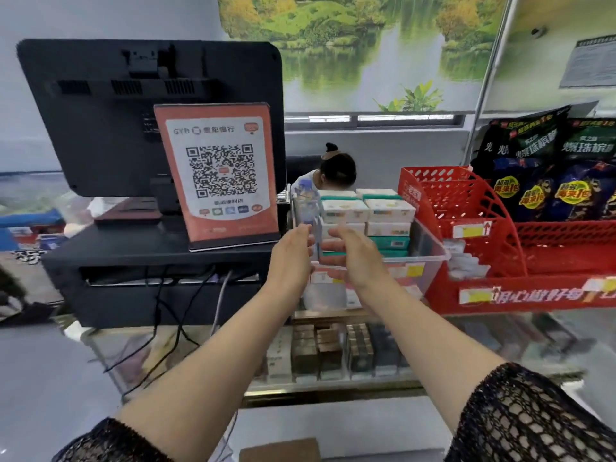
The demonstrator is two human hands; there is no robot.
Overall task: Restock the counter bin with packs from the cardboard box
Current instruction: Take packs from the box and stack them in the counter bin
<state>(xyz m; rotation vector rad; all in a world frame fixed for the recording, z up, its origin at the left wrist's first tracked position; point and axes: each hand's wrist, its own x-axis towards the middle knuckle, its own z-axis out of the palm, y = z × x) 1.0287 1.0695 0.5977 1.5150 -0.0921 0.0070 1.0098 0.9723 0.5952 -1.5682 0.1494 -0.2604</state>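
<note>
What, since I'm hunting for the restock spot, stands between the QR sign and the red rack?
The clear bin of stacked packs, with the left hand and right hand at its near corner, in the head view.

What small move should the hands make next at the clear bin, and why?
Probably lower the upright pack straight down into the clear bin. The left hand and right hand seem to pinch it over the bin's left end, beside the stacked packs that fill the rest.
</note>
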